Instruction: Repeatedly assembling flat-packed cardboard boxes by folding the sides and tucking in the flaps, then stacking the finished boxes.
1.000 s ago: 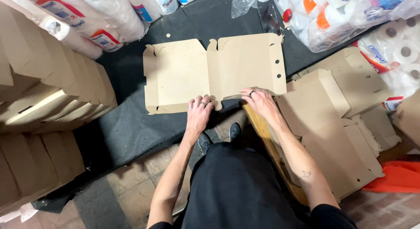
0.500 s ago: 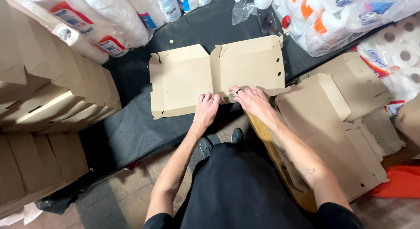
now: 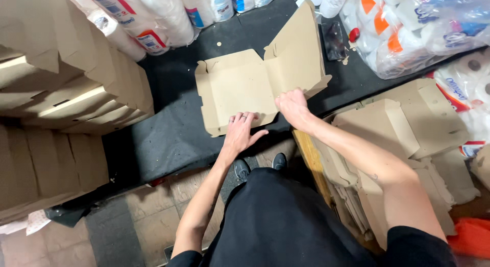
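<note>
L hand (image 3: 241,130) flat, palm down, fingers spread fwd, ring on one finger, forearm bare and nearly straight. R hand (image 3: 293,107) curled into loose fist, knuckles up, wrist slightly bent, R arm extended fwd from short black sleeve.

The right hand (image 3: 292,105) covers the near edge of the cardboard box blank (image 3: 255,86), hiding its own fingertips. Stacked folded boxes (image 3: 56,93) run off the left edge; wrapped paper rolls (image 3: 408,27) are cut off at top and right.
</note>
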